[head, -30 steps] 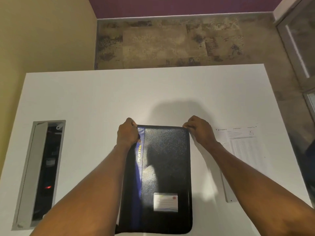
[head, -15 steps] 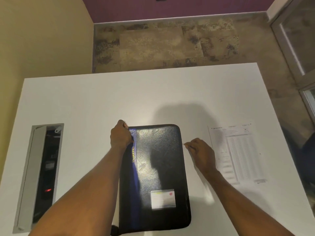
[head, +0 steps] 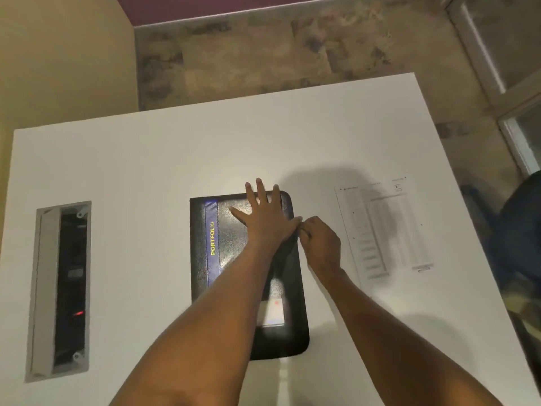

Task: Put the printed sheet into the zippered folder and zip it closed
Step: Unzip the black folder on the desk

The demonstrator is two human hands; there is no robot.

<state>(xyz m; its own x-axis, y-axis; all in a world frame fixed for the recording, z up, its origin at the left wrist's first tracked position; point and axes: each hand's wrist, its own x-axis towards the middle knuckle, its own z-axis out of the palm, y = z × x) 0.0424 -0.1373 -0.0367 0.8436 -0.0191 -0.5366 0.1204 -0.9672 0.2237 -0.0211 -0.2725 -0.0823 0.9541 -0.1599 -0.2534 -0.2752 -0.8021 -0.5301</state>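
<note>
A black zippered folder [head: 234, 230] with a blue stripe and yellow "PORTFOLIO" lettering lies flat and closed on the white table [head: 146, 159]. My left hand [head: 263, 218] rests flat on its cover near the far right corner, fingers spread. My right hand [head: 319, 241] pinches at the folder's right edge, fingers closed on what looks like the zipper pull; the pull itself is hidden by the fingers. The printed sheet [head: 383, 227] lies flat on the table to the right of the folder, apart from both hands.
A grey-framed cable hatch [head: 61, 288] is set into the table at the left. A dark chair [head: 521, 235] stands past the table's right edge. The table's far edge gives onto a tiled floor.
My left hand has moved from the folder's far left corner onto its cover and now lies flat. My right hand has slid from the far right corner down along the right edge.
</note>
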